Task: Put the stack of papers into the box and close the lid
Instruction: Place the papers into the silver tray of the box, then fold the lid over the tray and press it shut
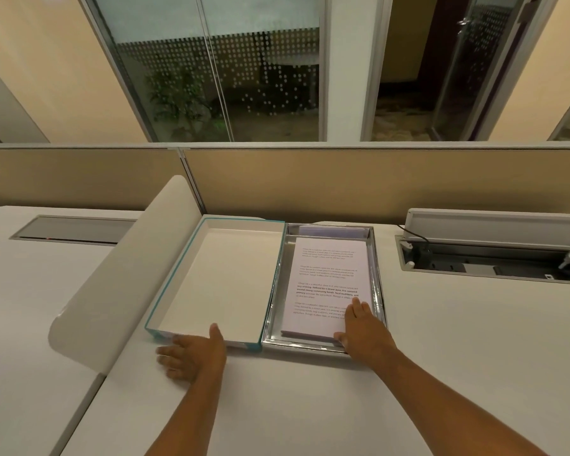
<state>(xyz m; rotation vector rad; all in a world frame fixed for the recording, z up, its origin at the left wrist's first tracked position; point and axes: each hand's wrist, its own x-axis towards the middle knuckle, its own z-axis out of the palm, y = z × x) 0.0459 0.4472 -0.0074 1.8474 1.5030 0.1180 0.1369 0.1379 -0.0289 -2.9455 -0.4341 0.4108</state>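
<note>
Papers (326, 284) inside box (323, 348), lid (211, 274) alongside

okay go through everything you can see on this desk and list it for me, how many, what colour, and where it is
box: one, silvery inside, desk centre, open
papers: one stack, white with printed text, lying in the box
lid: one, white inside with teal rim, lying open, touching the box's left side
divider: one, off-white, curved, left of the lid
cable hatch: one, grey, flap raised, black cable inside, back right
closed hatch: one, grey, back left
desk: one, white
partition: one, tan, along the desk's back edge
left hand: one, open, at the lid's near edge
right hand: one, resting on the papers' near right corner
</note>
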